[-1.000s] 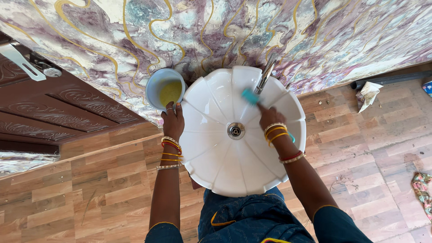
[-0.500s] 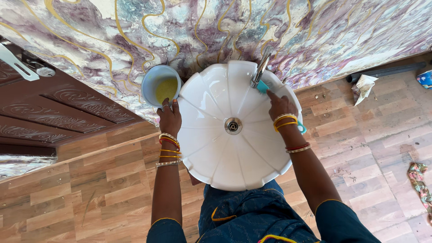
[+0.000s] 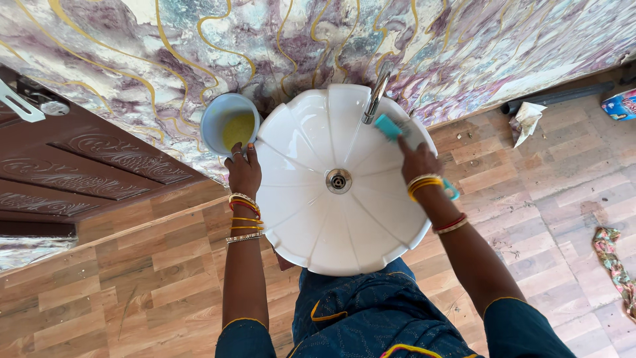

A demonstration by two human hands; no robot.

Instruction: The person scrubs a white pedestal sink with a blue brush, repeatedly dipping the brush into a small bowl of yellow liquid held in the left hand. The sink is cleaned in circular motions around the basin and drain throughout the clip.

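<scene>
A white fluted wash basin (image 3: 311,225) juts from a marbled wall, with a chrome tap (image 3: 375,96) at its back and a metal drain (image 3: 338,180) in the middle. My right hand (image 3: 417,161) grips a teal brush (image 3: 389,126), its head pressed on the basin's back right part beside the tap. The brush's teal handle end pokes out by my wrist. My left hand (image 3: 244,170) rests on the basin's left rim, fingertips touching a light blue bowl (image 3: 228,124) that holds yellow-green liquid.
A carved dark brown door (image 3: 86,172) with a metal handle stands at the left. Wood-pattern floor tiles run below. Crumpled paper (image 3: 525,120), a blue packet (image 3: 621,104) and a patterned cloth (image 3: 613,258) lie at the right.
My right hand moved the brush from the basin's inner bowl below the tap up and right to the back rim beside it. My left hand stayed at the left rim.
</scene>
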